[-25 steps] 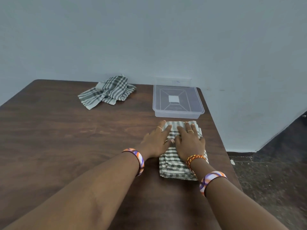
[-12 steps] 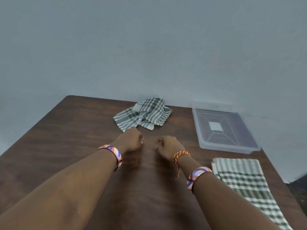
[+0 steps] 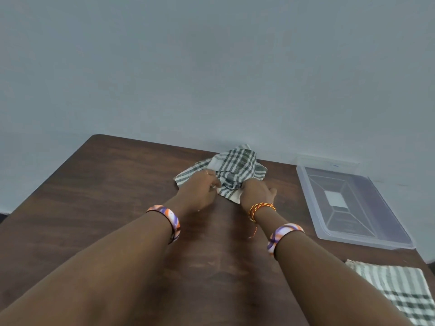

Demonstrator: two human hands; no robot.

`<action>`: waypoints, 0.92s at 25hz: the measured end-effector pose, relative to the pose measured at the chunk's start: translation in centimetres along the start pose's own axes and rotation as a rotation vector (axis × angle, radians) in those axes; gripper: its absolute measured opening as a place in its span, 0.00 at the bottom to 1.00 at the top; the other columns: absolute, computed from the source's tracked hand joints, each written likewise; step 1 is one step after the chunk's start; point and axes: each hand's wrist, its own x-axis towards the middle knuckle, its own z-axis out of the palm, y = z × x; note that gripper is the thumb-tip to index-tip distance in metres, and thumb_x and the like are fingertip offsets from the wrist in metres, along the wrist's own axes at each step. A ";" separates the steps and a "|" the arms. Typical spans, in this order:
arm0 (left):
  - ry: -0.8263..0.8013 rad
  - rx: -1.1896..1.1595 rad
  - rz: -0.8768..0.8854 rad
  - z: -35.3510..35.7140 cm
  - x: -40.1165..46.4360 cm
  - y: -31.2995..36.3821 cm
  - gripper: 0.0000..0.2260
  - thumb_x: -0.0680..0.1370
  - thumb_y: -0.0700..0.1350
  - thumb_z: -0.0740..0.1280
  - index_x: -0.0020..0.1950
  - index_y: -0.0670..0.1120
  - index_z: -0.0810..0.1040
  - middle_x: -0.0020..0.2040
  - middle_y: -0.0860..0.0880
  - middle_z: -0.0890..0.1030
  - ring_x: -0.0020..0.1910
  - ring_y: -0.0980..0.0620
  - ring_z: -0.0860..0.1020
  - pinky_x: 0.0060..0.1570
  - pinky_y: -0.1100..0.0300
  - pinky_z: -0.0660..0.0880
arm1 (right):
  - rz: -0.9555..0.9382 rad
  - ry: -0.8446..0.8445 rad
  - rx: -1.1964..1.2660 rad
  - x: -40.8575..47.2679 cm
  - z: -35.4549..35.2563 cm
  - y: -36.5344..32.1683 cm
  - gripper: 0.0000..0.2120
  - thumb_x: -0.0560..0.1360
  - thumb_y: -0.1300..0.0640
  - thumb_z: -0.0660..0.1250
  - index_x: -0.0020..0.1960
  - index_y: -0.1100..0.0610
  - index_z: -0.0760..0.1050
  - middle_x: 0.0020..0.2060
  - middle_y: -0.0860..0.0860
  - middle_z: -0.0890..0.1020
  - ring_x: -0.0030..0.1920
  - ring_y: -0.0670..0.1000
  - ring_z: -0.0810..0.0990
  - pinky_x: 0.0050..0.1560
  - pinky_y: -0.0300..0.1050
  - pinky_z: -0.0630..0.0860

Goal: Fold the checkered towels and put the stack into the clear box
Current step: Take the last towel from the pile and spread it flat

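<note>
A crumpled green-and-white checkered towel (image 3: 237,165) lies at the far edge of the table near the wall. My left hand (image 3: 202,189) pinches its near left part, and my right hand (image 3: 255,192) grips its near edge. A folded checkered towel (image 3: 400,290) lies flat at the table's near right corner, partly cut off by the frame. The clear box (image 3: 348,201) sits at the far right, open, with nothing in it.
The dark wooden table (image 3: 94,208) stands against a pale grey wall (image 3: 211,67). Its right edge runs just past the box and the folded towel. Bangles ring both wrists, and a red-and-yellow thread is tied on the right one.
Both hands left the folded towel, moved left and forward across the table and closed on the crumpled towel. The view swung left, so the folded towel and box now lie at the right.
</note>
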 end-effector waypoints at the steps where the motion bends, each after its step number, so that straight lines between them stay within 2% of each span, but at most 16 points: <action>1: 0.028 -0.029 0.032 -0.3 0.5 0.1 0.12 0.75 0.44 0.65 0.56 0.45 0.80 0.61 0.45 0.76 0.63 0.45 0.74 0.60 0.52 0.72 | 0.039 0.092 0.119 0.5 -0.8 0.0 0.13 0.76 0.62 0.59 0.56 0.58 0.79 0.57 0.55 0.79 0.62 0.57 0.74 0.64 0.52 0.66; 2: 0.060 -0.063 0.052 -0.8 1.0 0.4 0.15 0.73 0.46 0.65 0.58 0.46 0.79 0.60 0.46 0.77 0.62 0.45 0.74 0.61 0.52 0.71 | 0.056 0.175 0.262 0.8 -1.7 -0.1 0.11 0.76 0.62 0.60 0.51 0.58 0.81 0.53 0.56 0.82 0.58 0.58 0.77 0.59 0.47 0.70; 4: 0.107 -0.126 0.087 -2.2 2.0 1.3 0.26 0.70 0.50 0.66 0.67 0.47 0.72 0.66 0.45 0.74 0.67 0.46 0.70 0.67 0.53 0.66 | 0.012 0.304 0.521 1.5 -3.9 -0.6 0.06 0.73 0.63 0.64 0.44 0.58 0.80 0.45 0.56 0.83 0.50 0.57 0.80 0.48 0.40 0.72; 6: 0.123 -0.151 0.139 -4.1 3.0 2.9 0.32 0.69 0.51 0.66 0.73 0.48 0.64 0.70 0.45 0.71 0.69 0.45 0.68 0.68 0.50 0.65 | -0.120 0.335 0.640 1.6 -6.8 -1.4 0.08 0.72 0.67 0.63 0.48 0.60 0.77 0.41 0.53 0.80 0.42 0.53 0.77 0.41 0.34 0.72; 7: 0.140 -0.162 0.166 -5.4 3.3 4.0 0.31 0.71 0.49 0.67 0.73 0.48 0.63 0.67 0.44 0.73 0.66 0.45 0.70 0.65 0.49 0.68 | -0.191 0.347 0.649 1.6 -8.2 -1.8 0.09 0.72 0.67 0.63 0.51 0.60 0.76 0.41 0.52 0.78 0.39 0.51 0.75 0.36 0.30 0.70; 9: 0.223 -0.225 0.191 -8.6 3.5 6.4 0.21 0.74 0.42 0.67 0.66 0.46 0.72 0.55 0.45 0.80 0.55 0.45 0.77 0.54 0.54 0.72 | -0.325 0.407 0.611 1.3 -11.3 -2.4 0.11 0.73 0.66 0.64 0.54 0.60 0.75 0.43 0.53 0.78 0.39 0.50 0.73 0.36 0.33 0.67; 10: 0.267 -0.250 0.165 -10.2 3.4 7.7 0.13 0.75 0.41 0.64 0.59 0.43 0.77 0.49 0.46 0.80 0.49 0.46 0.78 0.48 0.57 0.71 | -0.376 0.431 0.573 1.2 -12.6 -2.4 0.11 0.73 0.63 0.66 0.55 0.60 0.75 0.43 0.53 0.77 0.40 0.50 0.73 0.39 0.36 0.66; 11: 0.314 -0.267 0.129 -11.6 3.4 8.7 0.09 0.76 0.41 0.61 0.51 0.40 0.79 0.44 0.45 0.80 0.46 0.45 0.77 0.43 0.58 0.68 | -0.415 0.446 0.521 1.0 -13.7 -2.3 0.11 0.73 0.60 0.68 0.56 0.59 0.76 0.42 0.52 0.77 0.41 0.50 0.73 0.42 0.39 0.67; 13: 0.410 -0.318 0.076 -14.3 3.0 10.0 0.13 0.73 0.44 0.56 0.39 0.38 0.77 0.40 0.40 0.78 0.41 0.46 0.74 0.40 0.56 0.65 | -0.450 0.459 0.340 0.7 -15.1 -1.9 0.12 0.74 0.55 0.68 0.56 0.58 0.77 0.44 0.53 0.77 0.46 0.53 0.76 0.45 0.42 0.69; 15: 0.491 -0.454 0.003 -17.0 2.1 10.8 0.09 0.72 0.44 0.55 0.36 0.44 0.72 0.37 0.43 0.73 0.37 0.50 0.69 0.38 0.58 0.63 | -0.373 0.500 0.140 0.3 -15.8 -1.0 0.11 0.77 0.57 0.63 0.56 0.60 0.77 0.51 0.58 0.78 0.53 0.59 0.77 0.48 0.47 0.72; 18: 0.629 -0.799 -0.208 -20.8 0.9 10.8 0.14 0.77 0.40 0.57 0.32 0.49 0.66 0.33 0.51 0.69 0.31 0.55 0.68 0.36 0.59 0.68 | -0.111 0.482 0.084 -0.5 -16.4 1.2 0.10 0.75 0.62 0.61 0.51 0.64 0.77 0.53 0.63 0.77 0.53 0.64 0.78 0.48 0.50 0.74; 21: 0.869 -0.943 -0.300 -23.1 0.2 8.9 0.14 0.77 0.36 0.56 0.31 0.47 0.66 0.31 0.50 0.68 0.29 0.52 0.67 0.31 0.60 0.65 | 0.145 0.422 0.245 -1.1 -17.3 3.0 0.11 0.74 0.59 0.60 0.50 0.63 0.78 0.47 0.62 0.78 0.50 0.64 0.79 0.48 0.49 0.74; 23: 0.931 -1.023 -0.360 -23.9 -0.6 7.3 0.12 0.78 0.37 0.56 0.34 0.45 0.68 0.32 0.50 0.69 0.31 0.51 0.67 0.31 0.60 0.66 | 0.239 0.406 0.459 -1.0 -18.2 3.5 0.10 0.74 0.59 0.61 0.47 0.63 0.79 0.43 0.60 0.78 0.45 0.62 0.79 0.48 0.48 0.76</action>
